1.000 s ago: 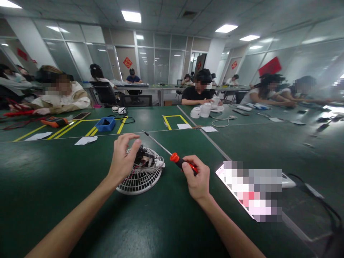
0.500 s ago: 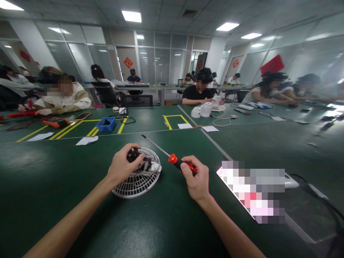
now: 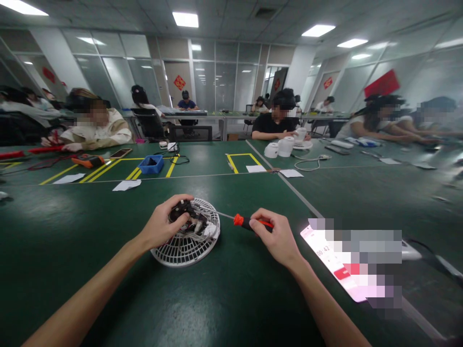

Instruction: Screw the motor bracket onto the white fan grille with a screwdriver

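A round white fan grille (image 3: pixel 181 253) rests on the green table, with a dark motor assembly (image 3: pixel 195 222) and wires on it. My left hand (image 3: pixel 166 221) grips the black part of that assembly, thumb and fingers on either side. In my right hand (image 3: pixel 271 231) is a screwdriver (image 3: pixel 240 220) with a red and black handle, its shaft pointing left. The shaft reaches over the grille to the motor assembly; whether its tip touches anything is too small to tell.
A lit phone (image 3: pixel 336 265) lies to the right. Farther off are a blue tray (image 3: pixel 151 165), paper pieces (image 3: pixel 126 185), an orange meter (image 3: pixel 88 160) and white housings (image 3: pixel 285 146). People sit across the table (image 3: pixel 202 164).
The screwdriver has swung from pointing up and left above the table to lying across the grille, its tip now by the motor assembly. My left hand keeps its hold. The view has shifted slightly.
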Demonstrator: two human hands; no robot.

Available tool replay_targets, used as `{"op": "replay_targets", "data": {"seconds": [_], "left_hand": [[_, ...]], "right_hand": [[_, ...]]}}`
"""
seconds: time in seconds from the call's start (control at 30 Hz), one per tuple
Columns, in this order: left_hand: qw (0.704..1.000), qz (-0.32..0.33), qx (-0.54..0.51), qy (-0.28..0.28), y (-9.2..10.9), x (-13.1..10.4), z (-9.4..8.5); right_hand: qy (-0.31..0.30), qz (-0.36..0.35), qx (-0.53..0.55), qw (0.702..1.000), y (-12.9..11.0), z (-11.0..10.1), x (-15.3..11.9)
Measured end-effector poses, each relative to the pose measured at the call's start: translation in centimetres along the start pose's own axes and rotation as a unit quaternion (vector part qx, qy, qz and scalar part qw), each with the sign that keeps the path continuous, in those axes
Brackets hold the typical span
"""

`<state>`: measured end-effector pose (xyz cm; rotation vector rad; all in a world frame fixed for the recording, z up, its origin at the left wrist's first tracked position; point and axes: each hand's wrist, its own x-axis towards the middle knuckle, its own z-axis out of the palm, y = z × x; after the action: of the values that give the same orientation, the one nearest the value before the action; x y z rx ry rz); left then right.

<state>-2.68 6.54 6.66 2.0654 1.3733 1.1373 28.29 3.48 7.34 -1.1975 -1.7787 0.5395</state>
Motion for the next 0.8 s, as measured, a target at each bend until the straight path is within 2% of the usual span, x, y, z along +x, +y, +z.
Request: {"op": "replay_targets", "data": {"seconds": [0.33, 0.8], "left_hand": [[1.0, 0.013, -0.012, -0.009, -0.1, -0.2, 0.1], [0.999, 0.017, 0.007, -0.039, -0.6, -0.2, -0.3]], "right_hand": [[-0.074, 0.039, -0.005, 0.997, 0.5, -1.4, 0.4], [-0.096, 0.071, -0.038, 0.992, 0.4, -1.6, 0.5]]}}
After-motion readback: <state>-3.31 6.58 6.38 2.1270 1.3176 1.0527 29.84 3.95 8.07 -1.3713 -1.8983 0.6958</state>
